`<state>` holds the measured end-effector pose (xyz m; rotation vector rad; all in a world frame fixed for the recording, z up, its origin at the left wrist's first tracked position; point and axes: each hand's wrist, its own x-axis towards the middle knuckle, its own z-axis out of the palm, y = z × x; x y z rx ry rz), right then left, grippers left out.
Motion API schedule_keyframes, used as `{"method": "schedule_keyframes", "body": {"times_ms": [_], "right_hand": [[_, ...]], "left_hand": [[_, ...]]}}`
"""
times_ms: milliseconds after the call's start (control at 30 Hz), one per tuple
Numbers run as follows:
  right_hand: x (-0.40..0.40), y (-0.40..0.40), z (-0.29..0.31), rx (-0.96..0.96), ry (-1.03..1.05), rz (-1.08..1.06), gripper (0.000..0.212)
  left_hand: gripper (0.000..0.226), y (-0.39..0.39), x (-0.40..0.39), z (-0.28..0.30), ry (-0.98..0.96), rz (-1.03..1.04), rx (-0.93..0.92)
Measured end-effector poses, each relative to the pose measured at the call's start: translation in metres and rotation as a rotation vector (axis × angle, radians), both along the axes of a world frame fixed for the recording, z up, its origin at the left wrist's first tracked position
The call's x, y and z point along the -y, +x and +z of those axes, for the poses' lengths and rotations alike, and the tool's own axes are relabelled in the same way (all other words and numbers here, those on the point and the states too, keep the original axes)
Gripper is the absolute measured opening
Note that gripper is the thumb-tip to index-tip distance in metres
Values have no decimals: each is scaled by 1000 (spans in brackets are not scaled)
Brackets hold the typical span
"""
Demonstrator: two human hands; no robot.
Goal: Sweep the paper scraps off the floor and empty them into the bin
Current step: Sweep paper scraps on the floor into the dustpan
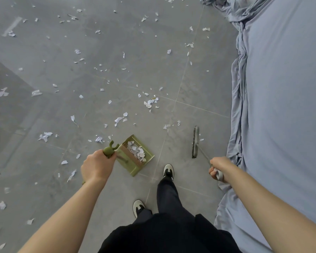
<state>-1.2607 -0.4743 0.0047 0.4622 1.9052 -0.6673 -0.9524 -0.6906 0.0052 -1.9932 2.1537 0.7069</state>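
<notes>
left hand (95,166) gripping green dustpan (137,156) handle, scraps inside, right hand (218,168) gripping broom (195,142) handle near right, paper scraps (120,119) scattered far

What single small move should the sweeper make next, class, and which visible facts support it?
Probably swing the broom in the right hand forward to the scraps just ahead of it and draw them toward the dustpan, which the left hand holds. The pan already holds some paper, but much litter remains on the floor.
</notes>
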Motion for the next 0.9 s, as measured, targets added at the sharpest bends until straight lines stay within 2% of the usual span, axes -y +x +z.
{"method": "schedule_keyframes", "body": {"times_ms": [100,467,567,667,767,900], "right_hand": [[6,-37,3,-38,-8,-16,29],[39,-144,-11,56,69,83,32],[62,-150,-19,30,121,164,26],[99,-146,-18,120,88,70,23],[133,-137,-11,170,70,151,27],[177,-123,-6,196,-12,123,28]], "left_hand": [[41,-28,9,1,-5,1,23],[37,-115,38,7,-63,35,89],[36,-125,44,10,-68,44,104],[37,-128,54,14,-83,59,106],[39,-128,61,14,-101,56,112],[40,-119,79,17,-90,82,103]]}}
